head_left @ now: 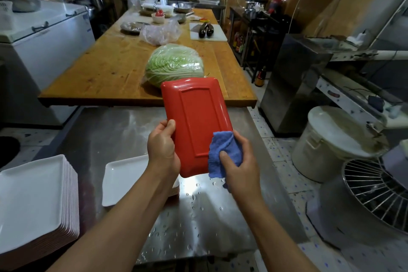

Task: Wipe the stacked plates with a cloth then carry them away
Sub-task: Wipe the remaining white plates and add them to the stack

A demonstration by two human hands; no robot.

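I hold a rectangular plate [194, 121] upright over the steel counter, its red underside facing me. My left hand [163, 148] grips its lower left edge. My right hand [238, 161] grips a blue cloth [223, 150] and presses it against the plate's lower right edge. A tall stack of white square plates [33, 201] sits at the near left of the counter. A shorter stack of white plates [125, 179] lies under my left forearm, partly hidden by it.
The steel counter [123, 134] is wet with droplets near my arms. Beyond it a wooden table [110, 66] carries a wrapped cabbage [174, 64], a plastic bag, bowls and a cutting board with eggplants. A lidded white bucket [337, 143] and a mixer guard stand right; a chest freezer left.
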